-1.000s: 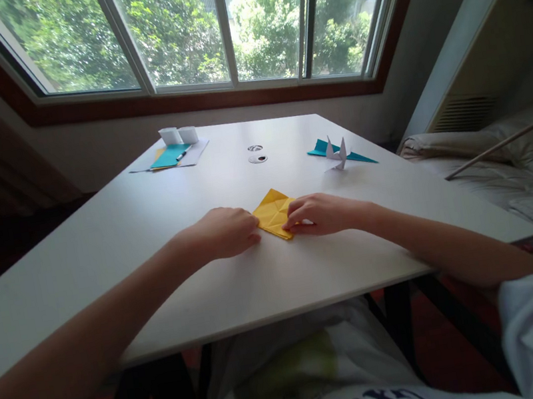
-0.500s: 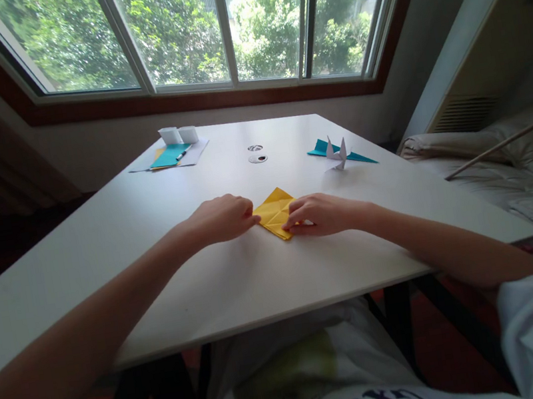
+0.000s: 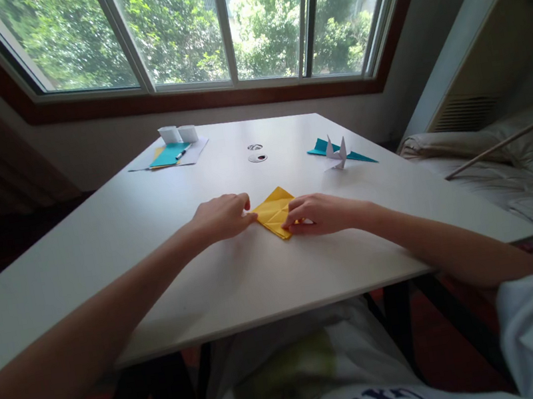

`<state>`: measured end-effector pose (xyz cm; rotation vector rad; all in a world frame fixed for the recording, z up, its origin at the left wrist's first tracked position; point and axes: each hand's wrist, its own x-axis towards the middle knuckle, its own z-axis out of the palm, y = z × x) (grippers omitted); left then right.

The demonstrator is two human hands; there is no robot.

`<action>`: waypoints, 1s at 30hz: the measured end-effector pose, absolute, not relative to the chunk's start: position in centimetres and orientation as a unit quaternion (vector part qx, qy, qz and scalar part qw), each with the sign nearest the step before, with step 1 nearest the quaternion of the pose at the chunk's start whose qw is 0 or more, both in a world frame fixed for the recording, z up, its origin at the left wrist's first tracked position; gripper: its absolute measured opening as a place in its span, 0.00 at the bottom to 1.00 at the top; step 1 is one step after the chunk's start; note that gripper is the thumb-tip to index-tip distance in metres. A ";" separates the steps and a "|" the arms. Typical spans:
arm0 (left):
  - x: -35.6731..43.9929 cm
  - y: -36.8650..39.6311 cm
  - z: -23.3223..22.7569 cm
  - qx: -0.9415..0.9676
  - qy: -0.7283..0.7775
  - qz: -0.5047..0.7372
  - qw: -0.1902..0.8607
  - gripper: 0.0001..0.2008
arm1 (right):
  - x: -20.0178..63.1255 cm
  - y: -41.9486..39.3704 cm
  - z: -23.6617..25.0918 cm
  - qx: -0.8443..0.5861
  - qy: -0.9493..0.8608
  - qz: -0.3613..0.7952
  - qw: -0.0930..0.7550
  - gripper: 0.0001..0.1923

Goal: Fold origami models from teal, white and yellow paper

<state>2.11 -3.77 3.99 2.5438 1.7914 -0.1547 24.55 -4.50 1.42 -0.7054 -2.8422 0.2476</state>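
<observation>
A yellow sheet of folded origami paper lies on the table as a creased diamond with layered lower edges. At its left corner is my left hand; the thumb points at the corner and the index finger is raised, with a gap between them. My right hand covers the right corner. Its fingertips press on the paper near the lower right edge, and the thumb lies close under the index finger. The right corner itself is hidden by the fingers.
A white origami crane stands before a teal folded paper piece at the right. Teal paper sheets, a pen and white boxes sit at the back left. Two round cutouts lie mid-table. The white table has its front edge before me.
My left hand has drawn slightly left from the paper's corner, and its thumb and index finger have parted. My right hand and the paper have hardly moved.
</observation>
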 end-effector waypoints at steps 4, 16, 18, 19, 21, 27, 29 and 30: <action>2.0 -3.5 3.7 0.822 0.566 -0.042 0.037 0.22 | 24.4 -4.6 1.5 -0.247 -0.960 0.088 0.101 0.10; 1.5 -3.3 3.2 0.839 0.539 0.005 0.075 0.22 | 24.1 -4.8 1.7 -0.254 -0.957 0.098 0.103 0.11; 1.5 -3.1 3.2 0.834 0.544 0.017 0.091 0.22 | 24.1 -4.8 1.7 -0.248 -0.958 0.099 0.104 0.11; 1.5 -3.0 3.2 0.830 0.548 0.027 0.100 0.22 | 24.1 -4.8 1.8 -0.245 -0.959 0.099 0.103 0.11; 1.5 -2.7 3.3 0.819 0.557 0.049 0.128 0.24 | 24.2 -4.8 1.8 -0.240 -0.961 0.097 0.099 0.11; 1.4 -2.3 3.1 0.764 0.553 0.091 0.318 0.15 | 24.4 -4.6 1.6 -0.235 -0.962 0.098 0.100 0.11; 1.4 -2.3 2.9 0.744 0.540 0.127 0.371 0.12 | 24.4 -4.6 1.5 -0.239 -0.961 0.099 0.103 0.11; 1.4 -2.2 2.9 0.732 0.534 0.143 0.398 0.12 | 24.4 -4.6 1.4 -0.241 -0.960 0.100 0.105 0.11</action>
